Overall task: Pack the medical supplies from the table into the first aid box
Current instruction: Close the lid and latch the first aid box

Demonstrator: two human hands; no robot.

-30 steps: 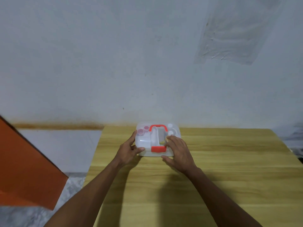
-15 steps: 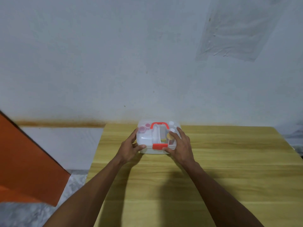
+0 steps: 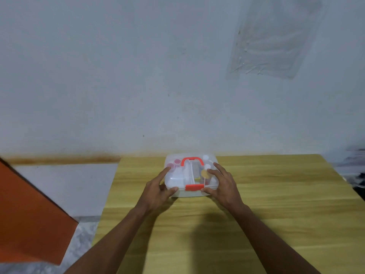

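Both hands, left (image 3: 158, 189) and right (image 3: 222, 184), spread flat on the closed box (image 3: 177, 177), gripping nothing, apparently steadying the lid over its latch (image 3: 194, 187).

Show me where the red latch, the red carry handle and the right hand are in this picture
red latch (image 3: 194, 187), head view, middle of the clasp on the box's front edge
red carry handle (image 3: 192, 160), head view, top bar of the arch
right hand (image 3: 223, 184), head view, back of the hand

Both hands forward, fingers (image 3: 221, 168) spread
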